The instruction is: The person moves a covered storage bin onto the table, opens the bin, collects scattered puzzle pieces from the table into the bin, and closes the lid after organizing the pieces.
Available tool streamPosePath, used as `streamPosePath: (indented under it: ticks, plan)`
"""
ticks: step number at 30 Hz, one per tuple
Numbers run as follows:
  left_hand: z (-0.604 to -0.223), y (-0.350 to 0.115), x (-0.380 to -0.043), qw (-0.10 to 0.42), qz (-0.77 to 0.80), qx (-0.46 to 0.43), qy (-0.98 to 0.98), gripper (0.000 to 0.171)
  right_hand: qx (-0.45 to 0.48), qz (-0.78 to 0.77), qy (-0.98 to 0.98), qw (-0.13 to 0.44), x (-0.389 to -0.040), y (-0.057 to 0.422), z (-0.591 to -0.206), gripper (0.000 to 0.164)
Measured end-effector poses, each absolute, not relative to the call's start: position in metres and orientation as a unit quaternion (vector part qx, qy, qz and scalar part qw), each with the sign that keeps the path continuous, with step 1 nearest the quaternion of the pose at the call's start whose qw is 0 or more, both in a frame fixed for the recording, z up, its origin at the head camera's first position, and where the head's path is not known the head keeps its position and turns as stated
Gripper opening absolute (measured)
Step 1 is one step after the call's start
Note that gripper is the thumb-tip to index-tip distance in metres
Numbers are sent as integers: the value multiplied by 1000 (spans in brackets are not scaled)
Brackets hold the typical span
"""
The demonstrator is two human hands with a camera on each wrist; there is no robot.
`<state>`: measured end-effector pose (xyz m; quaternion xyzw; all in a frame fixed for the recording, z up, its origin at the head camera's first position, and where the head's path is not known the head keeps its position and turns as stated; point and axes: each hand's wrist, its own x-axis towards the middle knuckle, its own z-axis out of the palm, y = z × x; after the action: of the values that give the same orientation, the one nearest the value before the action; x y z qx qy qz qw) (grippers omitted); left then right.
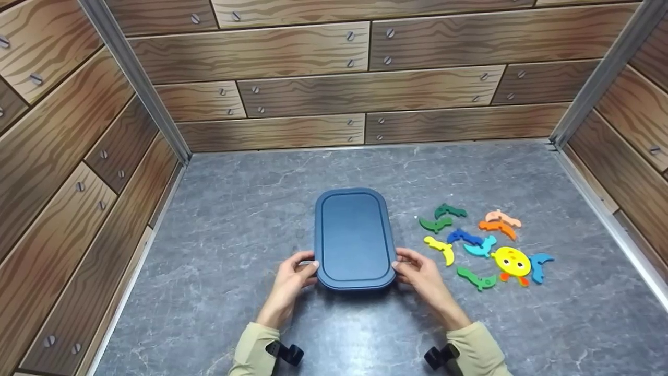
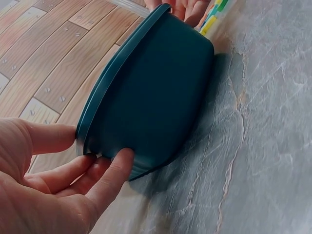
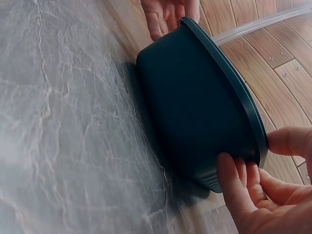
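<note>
With the blue box (image 2: 151, 97) as your clock centre, colourful curved pieces (image 1: 437, 225) lie around three o'clock on the grey tabletop (image 1: 250, 209), a round yellow face piece (image 1: 512, 262) just past three, and a yellow curved piece (image 1: 441, 249) nearest your right hand (image 1: 424, 279). The plank-patterned wall (image 1: 302, 94) stands at twelve, well apart. The box is between your hands, its lid (image 1: 355, 235) on, contents hidden; I cannot tell whether its base touches down. Your left hand (image 1: 288, 284) at eight and right at four both pinch its rim, thumbs at the edge
</note>
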<state>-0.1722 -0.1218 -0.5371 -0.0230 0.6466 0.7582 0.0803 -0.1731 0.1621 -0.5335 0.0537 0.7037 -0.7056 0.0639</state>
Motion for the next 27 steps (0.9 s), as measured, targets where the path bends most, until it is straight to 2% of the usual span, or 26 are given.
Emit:
streamPosePath:
  ticks: [27]
  plan:
    - [-537, -104, -172, 92, 758, -14, 646, 34, 64, -691, 718, 59, -169, 180, -533, 43]
